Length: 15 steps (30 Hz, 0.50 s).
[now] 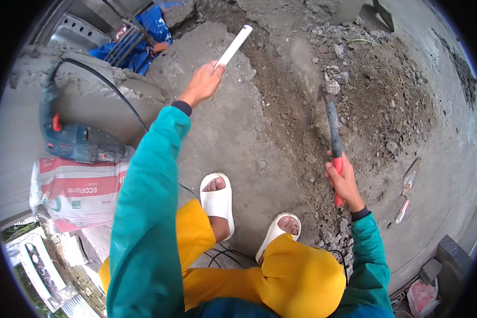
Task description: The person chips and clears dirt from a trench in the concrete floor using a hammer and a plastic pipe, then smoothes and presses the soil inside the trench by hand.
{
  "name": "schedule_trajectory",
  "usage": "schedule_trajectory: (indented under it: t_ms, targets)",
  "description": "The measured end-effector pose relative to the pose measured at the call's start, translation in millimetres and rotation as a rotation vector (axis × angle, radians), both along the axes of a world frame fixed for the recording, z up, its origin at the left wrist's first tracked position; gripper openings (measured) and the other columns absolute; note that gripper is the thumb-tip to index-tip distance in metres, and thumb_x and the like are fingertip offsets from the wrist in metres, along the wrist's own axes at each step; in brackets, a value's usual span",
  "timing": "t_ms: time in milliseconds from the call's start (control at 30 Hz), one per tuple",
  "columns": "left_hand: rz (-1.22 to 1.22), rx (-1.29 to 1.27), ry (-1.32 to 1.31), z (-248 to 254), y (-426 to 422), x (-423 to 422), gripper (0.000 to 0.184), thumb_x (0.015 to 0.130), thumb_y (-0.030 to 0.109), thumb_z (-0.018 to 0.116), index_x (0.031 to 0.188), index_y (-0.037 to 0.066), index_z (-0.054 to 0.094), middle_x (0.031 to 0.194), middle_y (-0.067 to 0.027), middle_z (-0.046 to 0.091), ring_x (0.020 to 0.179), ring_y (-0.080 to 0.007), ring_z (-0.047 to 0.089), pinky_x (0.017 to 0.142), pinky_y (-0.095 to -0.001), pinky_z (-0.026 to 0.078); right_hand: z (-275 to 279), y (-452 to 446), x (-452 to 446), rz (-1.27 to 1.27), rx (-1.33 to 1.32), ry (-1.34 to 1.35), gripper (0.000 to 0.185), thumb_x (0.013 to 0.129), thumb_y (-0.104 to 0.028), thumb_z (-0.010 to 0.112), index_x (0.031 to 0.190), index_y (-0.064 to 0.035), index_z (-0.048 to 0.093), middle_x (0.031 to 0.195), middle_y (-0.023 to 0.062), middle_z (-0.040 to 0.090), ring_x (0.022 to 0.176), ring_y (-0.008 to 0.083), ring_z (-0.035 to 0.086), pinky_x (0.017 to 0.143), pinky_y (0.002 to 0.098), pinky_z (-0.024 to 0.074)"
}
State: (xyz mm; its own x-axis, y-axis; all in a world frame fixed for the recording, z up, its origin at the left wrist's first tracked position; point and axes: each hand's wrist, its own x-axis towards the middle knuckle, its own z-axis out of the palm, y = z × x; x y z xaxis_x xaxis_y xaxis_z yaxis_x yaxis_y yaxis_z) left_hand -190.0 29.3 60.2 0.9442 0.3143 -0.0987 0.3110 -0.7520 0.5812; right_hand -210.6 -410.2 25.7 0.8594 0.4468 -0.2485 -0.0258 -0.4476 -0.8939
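My left hand point(202, 84) is closed around the lower end of a short white plastic pipe point(235, 44), which slants up and away over the grey concrete. In my right hand point(345, 181) is a hammer point(334, 124), gripped by its red-ended handle. The hammer's head point(331, 87) is at the far end, over broken rubble and loose soil point(376, 100). Between the two hands runs a shallow trench of brown dirt point(286, 106). To the right of the hammer, a trowel point(406, 191) with a red and white handle lies on the concrete.
At left, a blue power tool point(85, 139) with a black cable rests on a red and white cement bag point(77, 185). Blue tarp point(153, 24) and a metal rack stand at the back left. Cables point(230, 255) lie near my feet. Grey blocks point(453, 254) sit at lower right.
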Motion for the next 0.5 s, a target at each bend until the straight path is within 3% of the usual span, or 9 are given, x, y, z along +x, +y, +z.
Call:
schedule_trajectory:
  t_ms: [33, 100, 167, 233, 300, 367, 400, 433, 500]
  targets:
    - [-0.016, 0.036, -0.012, 28, 3, 10, 0.035, 0.092, 0.032, 0.04, 0.094, 0.002, 0.056, 0.07, -0.0172, 0.059, 0.069, -0.0347, 0.059, 0.065, -0.0435, 0.045, -2, 4, 1, 0.033, -0.062, 0.075, 0.028, 0.081, -0.011, 0.055, 0.106, -0.0014, 0.05, 0.067, 0.0059, 0.055, 0.058, 0.0133, 0.051, 0.056, 0.0319, 0.0425]
    - [-0.326, 0.386, 0.085, 80, 0, 23, 0.036, 0.092, 0.033, 0.04, 0.098, 0.002, 0.057, 0.079, -0.0215, 0.061, 0.081, -0.0426, 0.057, 0.073, -0.0493, 0.044, -1, 5, -1, -0.04, 0.021, 0.112, 0.023, 0.081, -0.015, 0.058, 0.098, -0.0009, 0.053, 0.064, 0.0036, 0.05, 0.056, 0.0115, 0.046, 0.053, 0.0304, 0.0404]
    - [-0.383, 0.529, 0.179, 121, -11, 28, 0.035, 0.092, 0.034, 0.041, 0.103, 0.004, 0.057, 0.081, -0.0209, 0.062, 0.082, -0.0404, 0.059, 0.073, -0.0495, 0.044, 14, 0, -7, -0.064, -0.134, -0.088, 0.023, 0.079, -0.014, 0.061, 0.097, -0.0009, 0.052, 0.064, 0.0032, 0.05, 0.055, 0.0115, 0.045, 0.052, 0.0294, 0.0395]
    - [-0.507, 0.675, 0.269, 150, -20, 32, 0.036, 0.094, 0.035, 0.041, 0.108, 0.004, 0.054, 0.08, -0.0204, 0.062, 0.078, -0.0389, 0.059, 0.068, -0.0477, 0.045, 11, -11, -14, -0.092, 0.008, -0.171, 0.025, 0.08, -0.014, 0.062, 0.097, -0.0007, 0.05, 0.063, 0.003, 0.051, 0.052, 0.0113, 0.046, 0.049, 0.0284, 0.0394]
    - [-0.54, 0.743, 0.289, 156, -24, 41, 0.034, 0.093, 0.035, 0.041, 0.108, 0.008, 0.055, 0.082, -0.0181, 0.063, 0.079, -0.0379, 0.06, 0.07, -0.0495, 0.046, 26, -8, -15, -0.137, 0.142, -0.26, 0.027, 0.08, -0.014, 0.063, 0.098, -0.0005, 0.049, 0.062, 0.0029, 0.052, 0.049, 0.0112, 0.047, 0.047, 0.0275, 0.0392]
    - [-0.569, 0.779, 0.278, 150, -25, 49, 0.033, 0.093, 0.035, 0.041, 0.109, 0.009, 0.055, 0.081, -0.0176, 0.063, 0.077, -0.0382, 0.06, 0.069, -0.0501, 0.046, 69, -11, 2, 0.041, 0.463, 0.418, 0.03, 0.082, -0.014, 0.064, 0.101, -0.0004, 0.046, 0.061, 0.0023, 0.053, 0.043, 0.0106, 0.049, 0.04, 0.0248, 0.0394]
    - [-0.586, 0.784, 0.287, 141, -23, 55, 0.034, 0.093, 0.036, 0.042, 0.11, 0.01, 0.055, 0.082, -0.0174, 0.063, 0.078, -0.0383, 0.061, 0.069, -0.0499, 0.047, 80, -13, 12, 0.059, 0.415, 0.468, 0.034, 0.085, -0.017, 0.063, 0.106, -0.0006, 0.043, 0.062, 0.002, 0.053, 0.041, 0.0095, 0.051, 0.036, 0.0234, 0.0397]
    - [-0.606, 0.79, 0.289, 133, -22, 60, 0.034, 0.093, 0.036, 0.042, 0.11, 0.01, 0.055, 0.082, -0.0174, 0.063, 0.078, -0.0383, 0.061, 0.069, -0.0499, 0.047, 83, -10, 20, 0.041, 0.424, 0.472, 0.034, 0.085, -0.017, 0.063, 0.106, -0.0006, 0.043, 0.062, 0.002, 0.053, 0.041, 0.0095, 0.051, 0.036, 0.0234, 0.0397]
    - [-0.641, 0.755, 0.254, 113, -18, 71, 0.035, 0.092, 0.037, 0.044, 0.111, 0.01, 0.056, 0.078, -0.0181, 0.063, 0.074, -0.0381, 0.06, 0.066, -0.0485, 0.047, 86, 1, 30, -0.077, 0.28, 0.215, 0.032, 0.086, -0.016, 0.062, 0.106, -0.0009, 0.043, 0.064, 0.0022, 0.052, 0.041, 0.0092, 0.05, 0.037, 0.0228, 0.0399]
